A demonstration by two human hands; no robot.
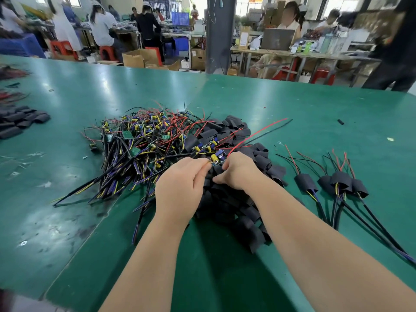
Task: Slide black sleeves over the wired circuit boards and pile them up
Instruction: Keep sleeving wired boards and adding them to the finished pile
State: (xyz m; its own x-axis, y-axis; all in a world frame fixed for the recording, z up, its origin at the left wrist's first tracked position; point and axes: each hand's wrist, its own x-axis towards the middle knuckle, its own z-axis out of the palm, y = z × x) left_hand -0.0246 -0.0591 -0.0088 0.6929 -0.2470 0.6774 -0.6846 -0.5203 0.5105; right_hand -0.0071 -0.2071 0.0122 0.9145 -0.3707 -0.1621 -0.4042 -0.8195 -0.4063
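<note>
Two bare forearms reach in from the bottom edge and meet at the middle of the green table (pixel 270 104). The left hand (pixel 180 183) and right hand (pixel 238 172) both pinch one wired circuit board (pixel 217 156), its red wire (pixel 256 134) running up to the right; whether a sleeve is already on it I cannot tell. Under the right wrist lies a heap of loose black sleeves (pixel 234 206). Left of the hands sits a large tangle of unsleeved boards (pixel 139 140), too many to count. Four finished sleeved boards (pixel 333 183) lie in a row at the right, cables trailing toward the camera. A second small heap of sleeves (pixel 20 120) rests at the far left. Beyond the table, a workshop: a dark pillar (pixel 219 34), cardboard boxes (pixel 139 57), red stools (pixel 63 48), seated workers at benches.
</note>
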